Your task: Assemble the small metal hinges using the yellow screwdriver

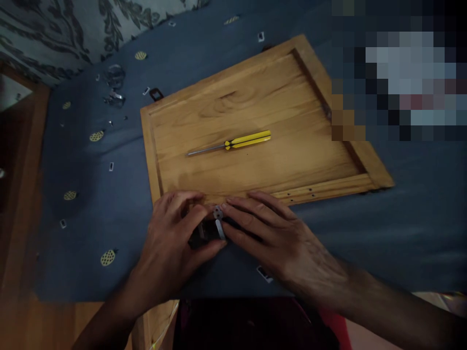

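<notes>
A wooden cabinet door panel [204, 116] with a raised frame lies on the blue cloth. At its near edge is a small grey metal fitting [218, 212] with holes in it and a paler arm [220, 229]. My left hand [166, 238] curls round the fitting from the left, thumb and fingers closed about it, and part of it is hidden there. From the right, the fingertips of my right hand [280, 233] press on the fitting, the fingers close together and fairly straight. A screwdriver [248, 139] with a yellow handle rests on the panel, its tip pointing left.
Several small screw holes [310, 189] mark the panel's near frame, right of my hands. Shiny metal pieces [115, 98] lie on the patterned blue cloth [83, 165] at the left. A dark rectangular piece [156, 94] touches the panel's far left corner. The upper right is pixelated.
</notes>
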Demonstrator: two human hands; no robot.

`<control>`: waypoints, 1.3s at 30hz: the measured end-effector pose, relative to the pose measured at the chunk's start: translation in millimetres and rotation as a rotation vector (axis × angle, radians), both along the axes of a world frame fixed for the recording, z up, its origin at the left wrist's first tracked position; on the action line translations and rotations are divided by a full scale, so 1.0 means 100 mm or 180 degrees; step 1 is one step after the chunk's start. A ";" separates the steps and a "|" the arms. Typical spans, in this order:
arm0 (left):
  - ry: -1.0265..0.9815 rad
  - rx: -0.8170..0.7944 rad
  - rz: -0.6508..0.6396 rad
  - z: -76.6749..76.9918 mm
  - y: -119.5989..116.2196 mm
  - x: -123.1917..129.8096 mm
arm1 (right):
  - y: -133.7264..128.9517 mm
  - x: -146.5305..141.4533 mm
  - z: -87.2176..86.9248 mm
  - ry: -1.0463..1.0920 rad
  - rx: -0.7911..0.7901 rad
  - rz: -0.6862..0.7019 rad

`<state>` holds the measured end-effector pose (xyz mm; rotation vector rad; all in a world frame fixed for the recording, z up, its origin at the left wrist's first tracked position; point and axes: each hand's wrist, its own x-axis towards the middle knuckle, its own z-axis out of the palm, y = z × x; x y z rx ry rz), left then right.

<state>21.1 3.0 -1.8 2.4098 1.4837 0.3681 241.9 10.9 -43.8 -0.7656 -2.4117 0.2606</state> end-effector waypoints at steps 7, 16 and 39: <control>0.0009 0.0031 0.0007 0.01 0.00 0.00 | 0.00 -0.01 0.01 -0.0104 0.0007 -0.0090; 0.0007 -0.0012 -0.0033 0.08 0.01 -0.08 | 0.01 -0.02 0.00 -0.0047 -0.0007 -0.0052; -0.1596 0.0748 0.1910 -0.16 1.07 -1.11 | 0.01 -0.04 -0.05 -0.0226 0.0235 -0.0033</control>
